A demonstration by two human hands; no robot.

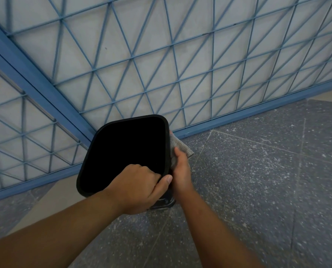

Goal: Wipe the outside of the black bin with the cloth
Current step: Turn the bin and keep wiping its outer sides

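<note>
The black, rounded-square plastic bin (126, 151) is held tilted above the speckled grey floor (258, 171), before the blue metal grille (142, 64). Its near rim is gripped by the left hand (140, 188), fingers curled inside. The grey cloth (177, 149) is pressed against the bin's right outer wall by the right hand (181, 169).

- bin (122, 151): solid black all over, the inside just reads as one flat black patch, no markings I can make out
- cloth (177, 146): plain grey, slightly heathered looking, no print
- grille (161, 55): painted mid blue, thin bars making a grid of squares cut by diagonals, so you get a triangle pattern everywhere
- frame (35, 80) around the grille: same blue, maybe a touch deeper
- wall (113, 45) behind it: pale grey-white, a bit blotchy
- floor (258, 180): dark grey terrazzo-type tiles, speckled with white and light flecks, thin pale joint lines
- strip of floor bottom left: beige-tan, plain
</note>
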